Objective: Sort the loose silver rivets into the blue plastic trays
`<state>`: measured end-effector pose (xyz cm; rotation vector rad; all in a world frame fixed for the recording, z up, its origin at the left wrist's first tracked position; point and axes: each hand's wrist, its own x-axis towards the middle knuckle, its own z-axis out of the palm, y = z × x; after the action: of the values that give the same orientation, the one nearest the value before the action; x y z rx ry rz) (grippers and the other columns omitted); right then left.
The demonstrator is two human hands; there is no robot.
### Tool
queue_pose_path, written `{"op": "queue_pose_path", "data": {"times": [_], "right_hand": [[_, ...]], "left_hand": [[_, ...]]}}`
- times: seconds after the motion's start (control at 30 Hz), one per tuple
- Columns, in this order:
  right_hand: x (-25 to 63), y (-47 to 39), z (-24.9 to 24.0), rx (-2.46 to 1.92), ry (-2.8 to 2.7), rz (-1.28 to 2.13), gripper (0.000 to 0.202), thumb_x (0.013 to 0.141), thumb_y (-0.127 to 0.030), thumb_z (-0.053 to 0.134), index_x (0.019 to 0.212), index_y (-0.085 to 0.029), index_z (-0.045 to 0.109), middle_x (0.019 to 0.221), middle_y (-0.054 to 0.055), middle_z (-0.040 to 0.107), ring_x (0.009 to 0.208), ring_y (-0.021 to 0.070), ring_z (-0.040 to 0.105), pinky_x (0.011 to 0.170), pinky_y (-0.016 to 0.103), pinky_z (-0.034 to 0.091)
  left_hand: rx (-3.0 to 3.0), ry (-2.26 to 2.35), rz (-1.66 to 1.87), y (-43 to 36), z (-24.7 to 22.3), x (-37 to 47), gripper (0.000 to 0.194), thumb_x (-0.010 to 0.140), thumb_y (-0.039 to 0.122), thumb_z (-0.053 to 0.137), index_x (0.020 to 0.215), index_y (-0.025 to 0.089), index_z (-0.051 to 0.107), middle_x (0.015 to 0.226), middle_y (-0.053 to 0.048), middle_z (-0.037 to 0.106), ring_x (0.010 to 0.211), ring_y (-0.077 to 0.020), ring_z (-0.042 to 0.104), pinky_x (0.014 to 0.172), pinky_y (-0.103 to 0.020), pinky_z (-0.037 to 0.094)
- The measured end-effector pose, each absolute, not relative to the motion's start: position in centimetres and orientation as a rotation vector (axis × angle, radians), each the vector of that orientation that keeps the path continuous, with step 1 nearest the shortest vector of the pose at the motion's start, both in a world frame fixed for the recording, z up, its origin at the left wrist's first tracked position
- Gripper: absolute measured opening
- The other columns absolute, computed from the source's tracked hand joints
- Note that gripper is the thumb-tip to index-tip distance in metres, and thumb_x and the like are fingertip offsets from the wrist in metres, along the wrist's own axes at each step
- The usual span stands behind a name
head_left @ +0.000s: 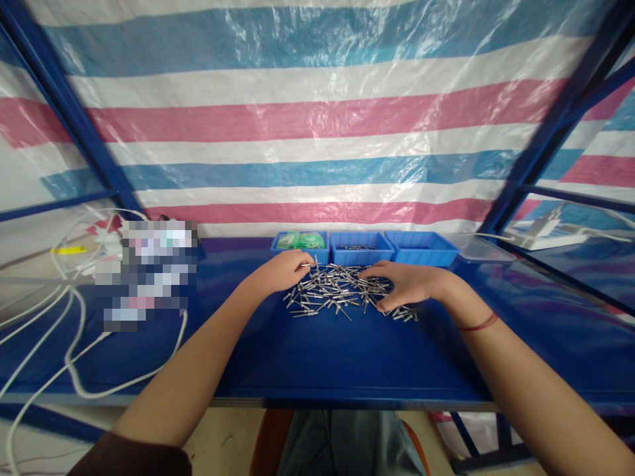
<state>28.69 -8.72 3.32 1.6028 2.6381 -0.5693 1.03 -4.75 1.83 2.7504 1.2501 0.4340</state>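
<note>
A loose pile of silver blind rivets (330,289) lies spread on the blue tabletop (347,357). At the pile's left back edge is my left hand (282,272), closed, its fingers curled together with a rivet showing at the fingertips. My right hand (414,284) rests over the right side of the pile, thumb and fingers spread apart around some rivets without gripping them. Behind the pile stand three blue bins. The left bin (276,254) contains green plastic packaging, the middle bin (364,255) a few rivets, and the right bin (421,256) shows no contents.
White cables (74,330) loop over the left of the table beside a blurred-out patch. A clear plastic lid (483,248) lies right of the bins, near a white power strip (546,235). Blue frame posts and a striped sheet (317,125) enclose the back.
</note>
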Motion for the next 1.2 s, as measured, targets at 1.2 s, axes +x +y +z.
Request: {"op": "queue_pose_path", "data": {"times": [1.2], "right_hand": [[25.9,-7.7,2.4,1.447,3.281,-0.422,0.033,0.076,-0.006,0.042,0.092,-0.017,0.068,0.096,0.005,0.069,0.091,0.016,0.063,0.082,0.031,0.047]], "left_hand": [[2.529,1.35,0.009,-6.1,2.6,0.5,0.052,0.084,0.047,0.043,0.125,0.016,0.055,0.122,-0.013,0.056,0.11,-0.0236,0.054,0.096,-0.033,0.04]]}}
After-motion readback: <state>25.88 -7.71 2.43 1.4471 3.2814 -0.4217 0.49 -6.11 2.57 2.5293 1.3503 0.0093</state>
